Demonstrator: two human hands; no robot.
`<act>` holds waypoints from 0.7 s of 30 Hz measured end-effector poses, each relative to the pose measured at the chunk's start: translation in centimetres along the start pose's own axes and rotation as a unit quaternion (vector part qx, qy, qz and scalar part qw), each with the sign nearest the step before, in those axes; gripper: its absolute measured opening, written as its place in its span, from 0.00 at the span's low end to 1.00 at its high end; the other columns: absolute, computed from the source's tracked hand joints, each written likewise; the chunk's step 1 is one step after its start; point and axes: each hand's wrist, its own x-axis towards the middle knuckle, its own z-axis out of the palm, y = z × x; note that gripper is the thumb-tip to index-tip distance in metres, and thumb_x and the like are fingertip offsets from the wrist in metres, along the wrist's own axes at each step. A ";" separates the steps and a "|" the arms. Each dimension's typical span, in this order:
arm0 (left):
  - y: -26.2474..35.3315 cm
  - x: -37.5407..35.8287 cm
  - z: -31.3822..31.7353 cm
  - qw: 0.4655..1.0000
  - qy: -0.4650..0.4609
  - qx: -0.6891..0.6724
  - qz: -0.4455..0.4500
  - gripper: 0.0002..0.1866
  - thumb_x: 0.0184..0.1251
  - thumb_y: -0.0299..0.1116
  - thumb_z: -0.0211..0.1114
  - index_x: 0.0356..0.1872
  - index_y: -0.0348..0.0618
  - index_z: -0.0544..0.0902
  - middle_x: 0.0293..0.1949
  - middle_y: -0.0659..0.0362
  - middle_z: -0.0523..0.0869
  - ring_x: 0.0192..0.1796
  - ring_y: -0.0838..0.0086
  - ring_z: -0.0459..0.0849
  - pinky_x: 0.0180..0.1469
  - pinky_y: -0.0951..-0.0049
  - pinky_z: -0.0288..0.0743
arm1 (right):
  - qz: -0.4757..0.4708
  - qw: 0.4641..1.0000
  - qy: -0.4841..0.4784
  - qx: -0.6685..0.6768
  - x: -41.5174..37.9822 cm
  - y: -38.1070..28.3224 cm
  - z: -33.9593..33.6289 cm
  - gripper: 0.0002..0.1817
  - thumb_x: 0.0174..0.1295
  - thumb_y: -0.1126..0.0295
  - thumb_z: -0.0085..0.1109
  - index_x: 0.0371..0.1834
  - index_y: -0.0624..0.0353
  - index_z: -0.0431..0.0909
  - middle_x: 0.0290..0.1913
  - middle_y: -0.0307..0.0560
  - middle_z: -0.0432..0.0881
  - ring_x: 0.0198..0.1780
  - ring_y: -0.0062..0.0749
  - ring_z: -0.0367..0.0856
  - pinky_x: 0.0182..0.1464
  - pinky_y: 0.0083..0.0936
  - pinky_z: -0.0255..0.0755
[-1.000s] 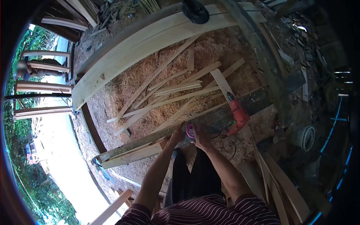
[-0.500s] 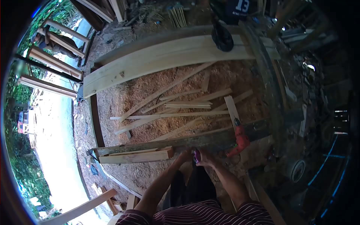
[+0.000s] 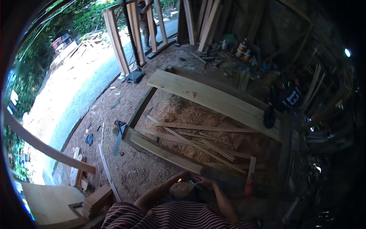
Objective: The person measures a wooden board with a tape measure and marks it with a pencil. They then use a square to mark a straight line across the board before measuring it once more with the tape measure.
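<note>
My left hand [image 3: 183,176] and my right hand [image 3: 207,183] meet close in front of my body. Between them is a small purple and dark object [image 3: 195,181]; both sets of fingers seem closed about it, and its kind is too small to make out. Just beyond my hands runs the near beam of a wooden frame, with a pale wood piece [image 3: 164,153] lying along it. A red power drill [image 3: 249,187] rests to the right of my right hand, in shadow, beside a short pale board [image 3: 252,166].
Thin wood strips [image 3: 198,143] lie on shavings inside the frame. A wide plank [image 3: 213,98] spans its far side, with a black bag [image 3: 269,117] on it. Upright timbers and a person [image 3: 145,23] stand at the back. Stacked wood [image 3: 97,200] sits lower left.
My view has swung leftward and up, so the frame appears turned and more of the path and left side shows. My hands stay together around the small purple object.
</note>
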 end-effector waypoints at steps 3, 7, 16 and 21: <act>-4.3 -3.3 -3.3 0.997 0.033 -0.056 0.043 0.23 0.67 0.50 0.61 0.43 0.36 0.83 0.34 0.58 0.83 0.33 0.76 0.81 0.35 0.72 0.76 | 0.046 0.997 -0.014 0.056 1.0 -6.3 4.1 0.33 0.57 0.55 0.65 0.65 0.53 0.68 0.56 0.43 0.74 0.55 0.30 0.73 0.53 0.26 0.70; -9.3 -7.0 -6.3 0.982 0.116 -0.130 0.076 0.24 0.65 0.51 0.63 0.43 0.37 0.82 0.31 0.59 0.82 0.32 0.77 0.80 0.32 0.73 0.75 | 0.057 0.992 -0.072 0.082 4.6 -10.9 7.8 0.36 0.55 0.50 0.65 0.62 0.58 0.68 0.51 0.44 0.76 0.47 0.28 0.76 0.47 0.25 0.73; -14.8 -20.3 -9.0 0.954 0.246 -0.167 0.034 0.18 0.63 0.50 0.67 0.29 0.43 0.79 0.21 0.68 0.74 0.24 0.83 0.72 0.27 0.78 0.67 | 0.071 0.918 -0.180 -0.346 13.2 -17.6 19.4 0.39 0.49 0.46 0.68 0.61 0.56 0.69 0.47 0.48 0.77 0.44 0.32 0.77 0.43 0.28 0.73; -16.8 -25.1 -9.4 0.919 0.250 -0.306 0.004 0.21 0.59 0.47 0.70 0.41 0.38 0.81 0.30 0.63 0.78 0.30 0.80 0.75 0.31 0.77 0.70 | 0.078 0.885 -0.165 -0.427 14.3 -20.3 25.0 0.39 0.50 0.43 0.65 0.60 0.58 0.70 0.50 0.51 0.78 0.47 0.37 0.77 0.48 0.32 0.72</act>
